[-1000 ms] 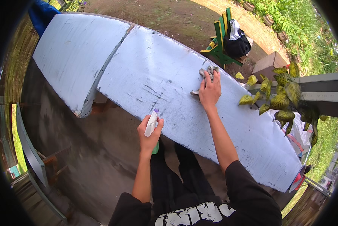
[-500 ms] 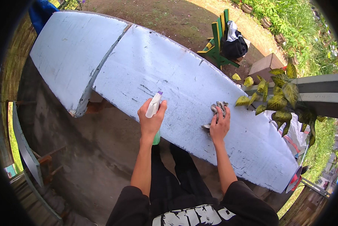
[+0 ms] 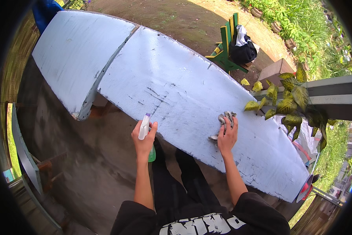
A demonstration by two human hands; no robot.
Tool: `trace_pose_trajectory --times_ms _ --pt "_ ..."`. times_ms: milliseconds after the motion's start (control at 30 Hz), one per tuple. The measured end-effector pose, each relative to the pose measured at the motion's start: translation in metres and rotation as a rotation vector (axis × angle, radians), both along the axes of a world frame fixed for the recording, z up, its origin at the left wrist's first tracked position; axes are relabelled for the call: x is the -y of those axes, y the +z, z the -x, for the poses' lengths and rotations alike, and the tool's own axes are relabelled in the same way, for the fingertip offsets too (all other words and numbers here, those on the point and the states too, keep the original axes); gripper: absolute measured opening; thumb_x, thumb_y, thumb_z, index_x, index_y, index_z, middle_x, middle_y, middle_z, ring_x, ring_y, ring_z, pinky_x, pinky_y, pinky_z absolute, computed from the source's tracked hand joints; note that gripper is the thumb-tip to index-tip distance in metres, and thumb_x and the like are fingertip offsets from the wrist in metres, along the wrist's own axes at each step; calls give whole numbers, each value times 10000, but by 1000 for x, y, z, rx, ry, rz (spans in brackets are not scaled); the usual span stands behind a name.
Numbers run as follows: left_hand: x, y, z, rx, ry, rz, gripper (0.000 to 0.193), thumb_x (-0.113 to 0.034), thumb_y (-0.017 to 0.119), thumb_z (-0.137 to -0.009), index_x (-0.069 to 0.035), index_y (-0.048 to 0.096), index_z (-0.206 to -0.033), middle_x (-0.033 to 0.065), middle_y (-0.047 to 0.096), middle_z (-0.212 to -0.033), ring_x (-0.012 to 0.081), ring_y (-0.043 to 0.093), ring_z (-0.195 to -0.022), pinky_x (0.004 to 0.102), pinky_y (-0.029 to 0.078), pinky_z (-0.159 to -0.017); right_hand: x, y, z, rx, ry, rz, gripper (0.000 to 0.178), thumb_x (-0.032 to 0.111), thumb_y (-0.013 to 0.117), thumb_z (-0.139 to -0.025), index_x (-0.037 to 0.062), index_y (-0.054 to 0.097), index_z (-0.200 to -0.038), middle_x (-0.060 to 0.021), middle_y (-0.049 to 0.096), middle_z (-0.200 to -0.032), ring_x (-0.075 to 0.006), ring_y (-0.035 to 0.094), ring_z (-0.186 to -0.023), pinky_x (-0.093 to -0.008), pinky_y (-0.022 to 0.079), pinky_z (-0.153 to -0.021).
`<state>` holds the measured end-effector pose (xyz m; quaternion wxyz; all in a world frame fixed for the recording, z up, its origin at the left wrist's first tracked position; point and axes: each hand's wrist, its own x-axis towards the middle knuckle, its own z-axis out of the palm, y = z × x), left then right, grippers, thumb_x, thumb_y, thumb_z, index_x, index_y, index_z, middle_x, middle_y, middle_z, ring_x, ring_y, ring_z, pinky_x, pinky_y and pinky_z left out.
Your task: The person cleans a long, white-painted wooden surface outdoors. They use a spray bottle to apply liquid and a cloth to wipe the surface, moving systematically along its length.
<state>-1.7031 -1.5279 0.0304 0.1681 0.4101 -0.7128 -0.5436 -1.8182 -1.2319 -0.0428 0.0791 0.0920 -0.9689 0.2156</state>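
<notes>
My left hand (image 3: 143,140) is wrapped round a spray bottle (image 3: 144,127) with a white trigger head, a purple nozzle tip and a green lower part. It is at the near edge of a long, pale blue-white painted tabletop (image 3: 191,94). Under my right hand (image 3: 227,137) is a crumpled grey cloth (image 3: 225,117), pressed against the tabletop right of the middle. Dark scratches and worn patches mark the paint. A dark-edged seam divides off the tabletop's left section, whose near corner reaches down further.
Yellow-green leaves (image 3: 295,98) hang over a grey beam (image 3: 332,92) at the right. Beyond the far edge stands a green and yellow chair (image 3: 225,49) with dark clothing on it. A red object (image 3: 306,190) is by the right tip. A pale curved panel (image 3: 25,150) stands at the left.
My left hand has drawn the spray bottle back toward me and to the left, to the near edge. My right hand and the cloth have barely moved.
</notes>
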Motion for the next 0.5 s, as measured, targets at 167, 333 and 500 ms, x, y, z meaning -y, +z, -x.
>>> trace_pose_trajectory --times_ms 167,333,500 --pt "11 -2 -7 12 31 -10 300 -152 766 -872 -3 562 -709 27 532 -581 100 467 -549 324 423 -549 80 2 61 -46 -91 46 339 114 613 -928 140 669 -1261 -159 495 -1455 -399 424 -1428 -490 432 -1101" --pt "8 0 1 -1 20 73 290 -146 763 -868 -8 567 -706 34 546 -581 125 495 -533 334 432 -548 148 2 48 -96 208 52 380 92 638 -896 145 665 -1271 -154 505 -1446 -385 460 -1406 -481 451 -1087" --pt "14 2 -4 1 157 74 281 -151 765 -862 -10 579 -706 63 574 -588 180 523 -521 362 446 -554 97 9 -17 -14 350 64 415 80 624 -907 167 654 -1312 -144 502 -1464 -374 455 -1419 -457 432 -1106"
